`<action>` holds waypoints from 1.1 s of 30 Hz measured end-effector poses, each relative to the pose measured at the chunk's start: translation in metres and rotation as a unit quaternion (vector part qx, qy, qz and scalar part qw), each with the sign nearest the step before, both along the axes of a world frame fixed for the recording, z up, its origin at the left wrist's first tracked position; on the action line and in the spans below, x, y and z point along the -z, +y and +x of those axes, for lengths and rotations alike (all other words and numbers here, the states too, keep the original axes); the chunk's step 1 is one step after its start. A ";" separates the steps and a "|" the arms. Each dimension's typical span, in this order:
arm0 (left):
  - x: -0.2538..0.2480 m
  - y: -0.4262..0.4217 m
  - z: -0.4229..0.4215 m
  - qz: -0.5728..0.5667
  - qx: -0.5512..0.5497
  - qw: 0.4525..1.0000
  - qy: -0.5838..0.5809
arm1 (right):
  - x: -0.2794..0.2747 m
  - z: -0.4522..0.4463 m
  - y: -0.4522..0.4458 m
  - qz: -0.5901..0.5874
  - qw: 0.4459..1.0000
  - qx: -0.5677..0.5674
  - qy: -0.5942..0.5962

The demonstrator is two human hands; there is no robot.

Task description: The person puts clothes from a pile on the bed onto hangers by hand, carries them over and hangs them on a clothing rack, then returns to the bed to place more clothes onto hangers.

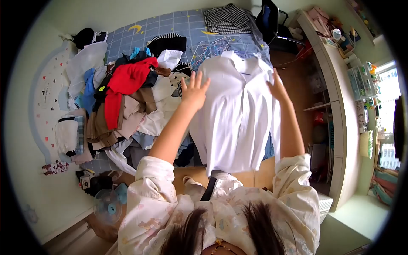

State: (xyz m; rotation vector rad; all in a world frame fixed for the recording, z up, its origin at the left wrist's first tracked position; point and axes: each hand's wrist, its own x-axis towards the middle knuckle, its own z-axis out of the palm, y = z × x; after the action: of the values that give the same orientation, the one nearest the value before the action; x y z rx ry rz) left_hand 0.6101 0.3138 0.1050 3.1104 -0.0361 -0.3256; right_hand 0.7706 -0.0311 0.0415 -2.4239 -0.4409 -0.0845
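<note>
A white button-up shirt (242, 110) lies front side up over the bed's near edge, collar at the far end and hem hanging toward me. My left hand (195, 91) is at the shirt's left shoulder, fingers spread and holding nothing. On the opposite side, my right hand (279, 88) rests at the other shoulder edge with its fingers stretched out. Whether either palm presses on the cloth cannot be made out. Beyond the collar lies a tangle of thin coloured hangers (214, 47).
A big heap of clothes with a red garment (127, 80) covers the left of the bed (170, 23). Black-and-white checked cloth (229, 19) lies at the back. A dark chair (278, 29) and shelving (335, 114) stand right; a fan (108, 207) stands lower left.
</note>
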 end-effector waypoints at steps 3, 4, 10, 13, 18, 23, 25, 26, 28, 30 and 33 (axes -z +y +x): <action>0.042 0.002 -0.034 -0.038 -0.003 0.999 0.032 | 0.031 -0.040 0.026 0.077 0.991 -0.035 0.101; 0.062 0.011 -0.051 -0.050 -0.015 0.998 0.041 | 0.039 -0.059 0.030 0.084 0.985 -0.019 0.148; 0.095 0.073 -0.139 -0.062 -0.139 0.974 0.166 | 0.089 -0.108 0.040 0.122 0.968 0.015 0.217; 0.090 0.097 -0.170 -0.053 -0.165 0.968 0.179 | 0.086 -0.114 0.061 0.128 0.967 0.023 0.219; 0.091 0.148 -0.209 -0.071 -0.192 0.967 0.152 | 0.078 -0.127 0.117 0.146 0.966 0.038 0.212; 0.096 0.224 -0.250 -0.090 -0.187 0.974 0.087 | 0.070 -0.170 0.201 0.176 0.964 0.021 0.198; 0.099 0.262 -0.265 -0.090 -0.191 0.975 0.069 | 0.090 -0.189 0.239 0.173 0.964 -0.004 0.200; 0.098 0.281 -0.271 -0.099 -0.199 0.973 0.065 | 0.100 -0.199 0.259 0.169 0.964 -0.011 0.206; 0.109 0.322 -0.285 -0.096 -0.200 0.975 0.015 | 0.091 -0.224 0.310 0.160 0.959 -0.031 0.230; 0.118 0.358 -0.291 -0.093 -0.206 0.974 -0.020 | 0.107 -0.240 0.351 0.115 0.962 -0.052 0.241; 0.122 0.394 -0.283 -0.102 -0.263 0.957 -0.071 | 0.086 -0.278 0.424 0.140 0.943 -0.073 0.294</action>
State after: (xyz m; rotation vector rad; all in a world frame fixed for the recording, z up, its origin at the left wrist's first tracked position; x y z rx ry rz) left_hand 0.3270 0.7081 -0.0171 2.7859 0.6930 -0.0743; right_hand 0.4931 0.3933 -0.0447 -2.0005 -0.3008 0.5891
